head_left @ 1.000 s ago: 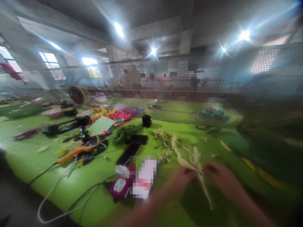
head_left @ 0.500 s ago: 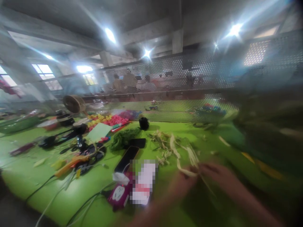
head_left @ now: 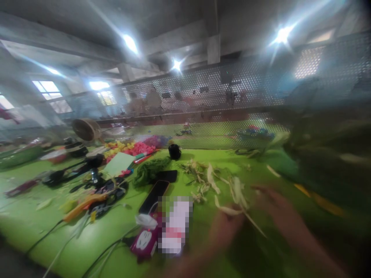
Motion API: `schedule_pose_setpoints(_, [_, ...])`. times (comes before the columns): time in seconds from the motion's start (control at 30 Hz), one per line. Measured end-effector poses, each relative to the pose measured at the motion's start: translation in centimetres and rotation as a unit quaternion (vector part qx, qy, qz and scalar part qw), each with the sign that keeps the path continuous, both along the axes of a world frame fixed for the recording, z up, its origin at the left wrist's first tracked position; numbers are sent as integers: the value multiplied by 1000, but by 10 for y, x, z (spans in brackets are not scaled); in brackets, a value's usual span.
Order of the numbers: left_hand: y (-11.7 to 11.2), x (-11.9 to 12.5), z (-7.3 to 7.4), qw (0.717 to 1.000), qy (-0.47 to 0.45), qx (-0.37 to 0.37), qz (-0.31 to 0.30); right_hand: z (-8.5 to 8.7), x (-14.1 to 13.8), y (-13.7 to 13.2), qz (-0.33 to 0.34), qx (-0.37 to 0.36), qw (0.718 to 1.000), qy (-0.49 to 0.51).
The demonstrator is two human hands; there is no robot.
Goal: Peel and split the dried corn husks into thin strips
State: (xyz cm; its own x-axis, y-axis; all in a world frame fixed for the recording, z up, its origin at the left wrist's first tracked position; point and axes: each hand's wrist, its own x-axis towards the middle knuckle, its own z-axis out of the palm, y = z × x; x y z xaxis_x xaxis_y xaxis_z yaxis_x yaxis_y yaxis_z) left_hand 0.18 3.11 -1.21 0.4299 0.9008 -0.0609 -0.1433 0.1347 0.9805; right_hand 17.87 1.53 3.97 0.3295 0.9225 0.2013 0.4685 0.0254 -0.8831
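My left hand (head_left: 228, 226) is closed on a bunch of pale, dry husk strips (head_left: 238, 193), which look like corn husk. The strips curl upward from the fingers, and one thin end trails down to the right. To the right of the bunch, my right hand (head_left: 269, 202) is apart from it, with its fingers stretched out and nothing seen in them. Motion blurs both hands somewhat. Just beyond them on the green table (head_left: 220, 154) lies a loose heap of similar husk pieces (head_left: 199, 177).
Left of my hands are a pixelated phone (head_left: 175, 227), a purple power strip (head_left: 145, 239), a dark phone (head_left: 155, 195) and green fibre (head_left: 150, 170). An orange glue gun (head_left: 84, 206) trails a cable. A perforated metal screen (head_left: 203, 100) stands behind; dark material (head_left: 333, 143) bulks at right.
My right hand has moved away from the husk strips to the right, its fingers opening. My left hand still holds the strips. The view has shifted slightly.
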Motion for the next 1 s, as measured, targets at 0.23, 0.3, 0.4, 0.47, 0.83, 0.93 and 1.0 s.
schedule_pose_setpoints(0.23, [5, 0, 5, 997, -47, -35, 57, -4, -14, -9, 127, -65, 990, 3])
schedule_pose_setpoints(0.3, [4, 0, 8, 996, -69, -31, 47, -6, -21, -10, 172, -62, 983, 3])
schedule_pose_setpoints(0.4, [3, -2, 10, 995, -73, -59, 40, -7, -25, -10, 179, -49, 983, 3])
schedule_pose_setpoints(0.47, [4, -5, 8, 992, -67, -94, 43, -7, -23, -9, 168, -55, 984, -12])
schedule_pose_setpoints(0.83, [2, -10, 14, 991, -87, -95, 24, 6, -29, -6, 139, -114, 981, 69])
schedule_pose_setpoints(0.93, [1, -11, 12, 996, -40, -71, 25, 6, -32, -6, 118, -98, 985, 77])
schedule_pose_setpoints(1.0, [0, -10, 12, 997, -16, -64, 31, 6, -33, -7, 103, -94, 987, 78])
